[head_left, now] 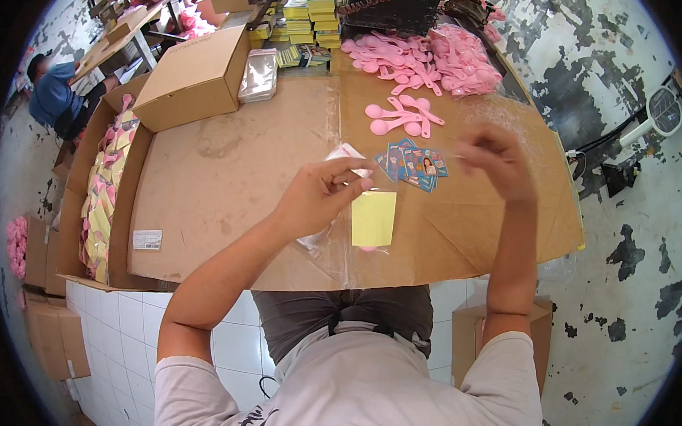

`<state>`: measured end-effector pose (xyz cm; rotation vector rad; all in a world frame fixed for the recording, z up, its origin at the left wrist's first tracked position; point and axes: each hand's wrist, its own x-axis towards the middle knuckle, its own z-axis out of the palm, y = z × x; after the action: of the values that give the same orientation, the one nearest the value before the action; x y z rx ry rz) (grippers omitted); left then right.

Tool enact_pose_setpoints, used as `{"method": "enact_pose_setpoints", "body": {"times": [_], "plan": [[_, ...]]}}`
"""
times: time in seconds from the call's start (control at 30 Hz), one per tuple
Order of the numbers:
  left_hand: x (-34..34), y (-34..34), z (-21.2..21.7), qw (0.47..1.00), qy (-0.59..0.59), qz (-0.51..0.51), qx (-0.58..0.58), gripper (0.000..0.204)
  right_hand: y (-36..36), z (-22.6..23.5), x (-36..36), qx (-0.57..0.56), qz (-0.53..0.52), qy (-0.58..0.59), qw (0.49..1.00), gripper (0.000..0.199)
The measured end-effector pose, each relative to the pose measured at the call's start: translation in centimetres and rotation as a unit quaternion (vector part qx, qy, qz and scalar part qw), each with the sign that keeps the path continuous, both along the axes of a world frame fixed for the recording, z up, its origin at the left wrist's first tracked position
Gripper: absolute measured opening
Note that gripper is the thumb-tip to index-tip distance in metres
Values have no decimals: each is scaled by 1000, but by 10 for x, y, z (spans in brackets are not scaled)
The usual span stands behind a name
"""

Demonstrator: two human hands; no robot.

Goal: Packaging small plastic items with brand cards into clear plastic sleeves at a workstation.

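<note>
The table (227,208) is the largest thing here, its top covered in brown cardboard sheets, and everything else is placed from it. At its far-left corner sits a closed cardboard box (195,77); along its left side stands an open carton (102,187) filled with packed yellow-and-pink items. At the far edge, towards the right, a heap of pink plastic spoons (424,60) spreads out, with a few loose ones lying a little nearer. Stacks of yellow booklets (308,17) stand at the far edge towards the middle. Near the table's middle lies a small fan of blue printed cards (413,164).

Above the near half of the table, the left hand (323,193) is pinched onto the top of a clear plastic sleeve (355,244) with a yellow card (373,218) inside, and something pink shows at the bottom. The right hand (495,159) is raised just right of the blue cards, fingers curled; it is blurred, and whether it holds anything I cannot tell.

The sleeve looks very light, limp and slick, likely to slip or crumple, so the open top edge with the stiffer card behind seems the best place to hold it. The table's near edge lies close under the sleeve; broad bare cardboard lies left of it.
</note>
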<state>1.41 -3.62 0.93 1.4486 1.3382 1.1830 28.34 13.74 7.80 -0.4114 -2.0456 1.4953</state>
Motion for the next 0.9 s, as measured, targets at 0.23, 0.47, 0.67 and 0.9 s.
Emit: {"method": "enact_pose_setpoints", "body": {"times": [0.23,0.47,0.67,0.9], "plan": [[-4,9,-8,996,-82,24,7,32,110,-40,84,111,-259,-162,946,24],[-3,12,-10,990,-129,43,42,28,61,-46,43,316,-428,-138,835,27],[-2,9,-7,987,-142,70,41,28,-41,-36,-55,113,38,-137,983,30],[-11,13,-4,985,-146,70,54,31,-25,-53,-80,-69,105,-59,990,32]]}}
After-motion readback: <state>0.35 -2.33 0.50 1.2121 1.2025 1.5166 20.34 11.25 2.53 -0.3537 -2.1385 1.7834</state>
